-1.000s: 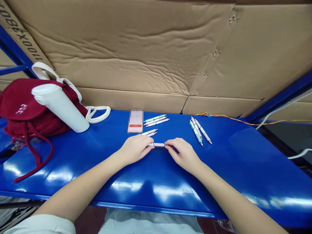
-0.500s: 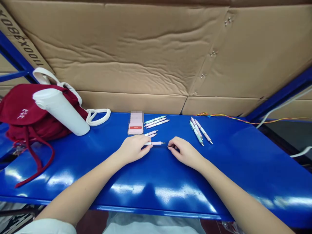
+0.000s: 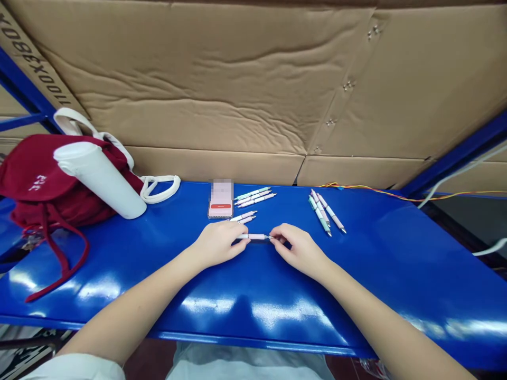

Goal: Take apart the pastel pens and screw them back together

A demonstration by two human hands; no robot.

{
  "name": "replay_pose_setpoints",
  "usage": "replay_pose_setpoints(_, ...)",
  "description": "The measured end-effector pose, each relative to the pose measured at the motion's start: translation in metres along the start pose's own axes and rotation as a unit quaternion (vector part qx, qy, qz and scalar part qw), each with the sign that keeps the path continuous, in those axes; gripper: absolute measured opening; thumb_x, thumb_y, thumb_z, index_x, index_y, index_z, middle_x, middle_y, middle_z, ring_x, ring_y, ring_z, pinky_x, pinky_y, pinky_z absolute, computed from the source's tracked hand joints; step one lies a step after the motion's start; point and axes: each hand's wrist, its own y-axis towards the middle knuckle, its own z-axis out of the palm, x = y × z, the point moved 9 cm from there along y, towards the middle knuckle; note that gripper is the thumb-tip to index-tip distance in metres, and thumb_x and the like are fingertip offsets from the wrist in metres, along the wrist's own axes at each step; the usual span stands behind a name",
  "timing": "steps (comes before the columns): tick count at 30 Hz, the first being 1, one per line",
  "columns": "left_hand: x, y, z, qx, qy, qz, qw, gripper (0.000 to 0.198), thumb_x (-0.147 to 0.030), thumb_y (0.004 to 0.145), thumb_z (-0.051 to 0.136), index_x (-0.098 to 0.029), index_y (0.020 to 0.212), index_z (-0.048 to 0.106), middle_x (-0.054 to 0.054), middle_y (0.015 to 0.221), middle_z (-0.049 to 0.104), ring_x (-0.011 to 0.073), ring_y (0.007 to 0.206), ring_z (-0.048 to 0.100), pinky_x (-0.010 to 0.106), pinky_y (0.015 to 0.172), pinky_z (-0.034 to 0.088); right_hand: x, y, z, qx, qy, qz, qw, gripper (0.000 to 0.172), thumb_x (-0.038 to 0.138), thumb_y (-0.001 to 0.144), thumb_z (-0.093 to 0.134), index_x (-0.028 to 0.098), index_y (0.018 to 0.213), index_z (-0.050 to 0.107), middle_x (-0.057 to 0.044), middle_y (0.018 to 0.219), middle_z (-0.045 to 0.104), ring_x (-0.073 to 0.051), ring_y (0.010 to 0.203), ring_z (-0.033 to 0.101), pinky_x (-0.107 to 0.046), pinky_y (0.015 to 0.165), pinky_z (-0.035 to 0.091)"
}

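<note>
Shift: R hand (image 3: 299, 250) brought in to pink pen (image 3: 253, 237), gap at pen tip since closed
L hand (image 3: 219, 244): curled, pen's far end grasped btwn fingers & thumb
R hand: fingers pinched on pen's tip end, grip firmness not readable
Pink pen: held level just above blue metal table (image 3: 277, 295), btwn both hands, tip pointing toward 3 o'clock
2 pens (image 3: 243, 217): lying at 11 o'clock from pink pen, close to L hand
3 pens (image 3: 254, 197): lying side by side at 12 o'clock, further off
Pen group (image 3: 325, 211): at 2 o'clock, pens fanned & overlapping, exact count unclear
Phone (image 3: 221, 198): lying flat at 11 o'clock, screen blurred, red bar shown
White bottle (image 3: 99, 179): lying tilted on maroon bag (image 3: 39, 179) at 10 o'clock
Cream bag handles (image 3: 158, 189): looped on table beside bottle
Orange-yellow wires (image 3: 376, 187): running along table's far edge at 2 o'clock
Backdrop: cardboard sheets (image 3: 222, 89) stapled behind table
</note>
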Motion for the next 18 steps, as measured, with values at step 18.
replay_pose_setpoints(18, -0.008, -0.002, 0.003, -0.011, 0.012, 0.037, 0.999, 0.024, -0.03, 0.092, 0.042, -0.022, 0.105, 0.061, 0.003, 0.099, 0.068, 0.0165, 0.092, 0.063, 0.027, 0.08, 0.049, -0.001, 0.001, 0.014, 0.051, -0.034, 0.018, 0.998, 0.019, 0.029, 0.094, 0.041, 0.02, 0.093, 0.058, -0.004, 0.082, 0.064, -0.018, 0.076, 0.06, -0.033, 0.071, 0.042)
